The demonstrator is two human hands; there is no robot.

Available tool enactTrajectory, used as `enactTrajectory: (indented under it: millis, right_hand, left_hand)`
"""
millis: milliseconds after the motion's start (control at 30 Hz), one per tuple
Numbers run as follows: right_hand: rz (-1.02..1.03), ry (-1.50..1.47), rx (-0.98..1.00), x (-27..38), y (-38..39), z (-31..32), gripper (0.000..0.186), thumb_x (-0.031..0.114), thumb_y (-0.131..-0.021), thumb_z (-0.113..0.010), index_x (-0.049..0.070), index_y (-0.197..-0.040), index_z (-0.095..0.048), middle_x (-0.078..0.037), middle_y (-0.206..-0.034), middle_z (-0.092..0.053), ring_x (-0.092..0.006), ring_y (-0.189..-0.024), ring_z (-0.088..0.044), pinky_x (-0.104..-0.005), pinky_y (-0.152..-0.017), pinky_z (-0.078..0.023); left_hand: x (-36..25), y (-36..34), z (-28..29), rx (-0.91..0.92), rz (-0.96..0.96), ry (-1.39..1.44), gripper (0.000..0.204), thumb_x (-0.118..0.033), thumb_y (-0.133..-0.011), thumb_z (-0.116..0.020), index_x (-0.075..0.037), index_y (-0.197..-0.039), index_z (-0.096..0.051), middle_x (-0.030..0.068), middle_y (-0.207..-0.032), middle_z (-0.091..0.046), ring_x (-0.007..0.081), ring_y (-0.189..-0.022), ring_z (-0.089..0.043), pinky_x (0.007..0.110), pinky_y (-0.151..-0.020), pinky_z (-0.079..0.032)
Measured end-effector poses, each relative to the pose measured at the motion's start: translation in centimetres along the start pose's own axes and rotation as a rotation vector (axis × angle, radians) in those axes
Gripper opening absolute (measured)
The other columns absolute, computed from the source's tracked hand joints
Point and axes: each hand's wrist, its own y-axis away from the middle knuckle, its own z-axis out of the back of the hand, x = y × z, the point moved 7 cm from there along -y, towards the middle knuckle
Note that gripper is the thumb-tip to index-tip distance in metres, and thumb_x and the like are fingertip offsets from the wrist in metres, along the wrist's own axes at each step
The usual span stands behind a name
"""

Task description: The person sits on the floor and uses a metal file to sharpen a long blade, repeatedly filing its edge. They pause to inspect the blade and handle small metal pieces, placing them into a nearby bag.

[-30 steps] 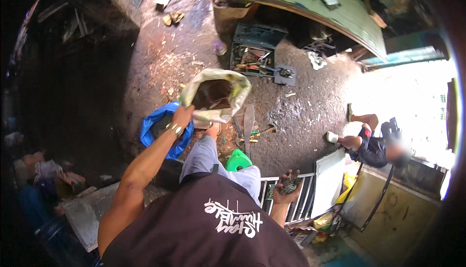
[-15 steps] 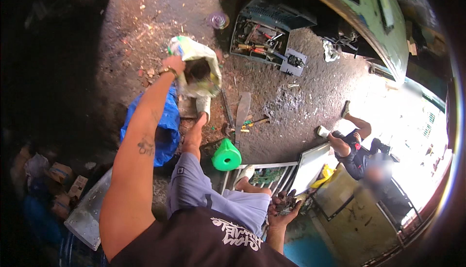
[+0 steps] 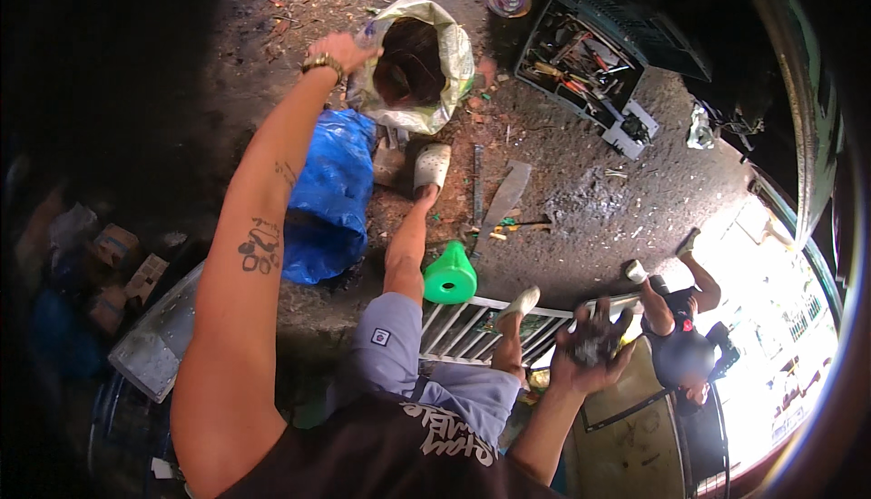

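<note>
My left hand [image 3: 343, 53] grips the rim of a white woven sack [image 3: 419, 120] standing on the ground. The mouth of the sack faces up, and dark brown contents show inside. Palm up, my right hand [image 3: 588, 361] is held out at the lower right, its fingers blackened and curled around a dark grey lumpy piece [image 3: 592, 350] whose kind I cannot make out. A blue sack [image 3: 340, 168] lies next to the white one, below my left forearm. Between my knees and the tools sits a green plastic container [image 3: 451, 274] with a hole.
An open toolbox [image 3: 676, 38] full of hand tools stands at the upper right. On the ground lie a broad blade [image 3: 506, 192] and a flat metal strip [image 3: 478, 177]. A white metal grate [image 3: 446, 334] runs under my legs. Another person [image 3: 671, 313] sits at the right.
The white sack's mouth has turned further upward and opened wider, with my left hand still at its rim. My right hand has risen and shifted right with the dark piece.
</note>
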Motion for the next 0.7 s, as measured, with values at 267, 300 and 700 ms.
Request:
enactTrajectory:
  millis: [267, 300, 700]
  right_hand:
    - [0.056, 1.079, 0.257, -24.2, -20.8, -6.7, 0.049, 0.026, -0.094, -0.068, 0.002, -0.136, -0.059, -0.017, -0.128, -0.066, -0.0249, -0.119, -0.06, -0.034, -0.106, -0.041]
    - [0.102, 1.163, 0.066, -24.6, -21.8, -4.1, 0.047, 0.027, -0.095, -0.067, 0.001, -0.133, -0.061, -0.018, -0.125, -0.067, -0.0235, -0.115, -0.062, -0.0339, -0.103, -0.043]
    - [-0.21, 1.575, 0.013, -30.4, -27.9, 9.8, 0.103, 0.078, -0.075, -0.064, -0.002, -0.139, -0.049, -0.025, -0.119, -0.067, -0.0407, -0.112, -0.064, -0.0486, -0.098, -0.048]
  left_hand:
    - [-0.5, 6.3, -6.2, -0.028, -0.148, 0.225, 0.043, -0.04, -0.091, -0.053, -0.003, -0.098, -0.073, 0.0278, -0.099, -0.07, 0.0466, -0.096, -0.067, 0.055, -0.09, -0.05]
    - [-0.4, 6.1, -6.0, -0.043, -0.132, 0.212, 0.043, -0.04, -0.091, -0.053, -0.003, -0.097, -0.073, 0.0277, -0.099, -0.07, 0.0461, -0.095, -0.067, 0.056, -0.089, -0.05]
    - [-1.0, 3.5, -1.7, 0.022, 0.091, -0.012, 0.064, -0.063, -0.09, -0.052, -0.005, -0.109, -0.072, 0.0248, -0.114, -0.069, 0.0406, -0.107, -0.067, 0.052, -0.092, -0.052]
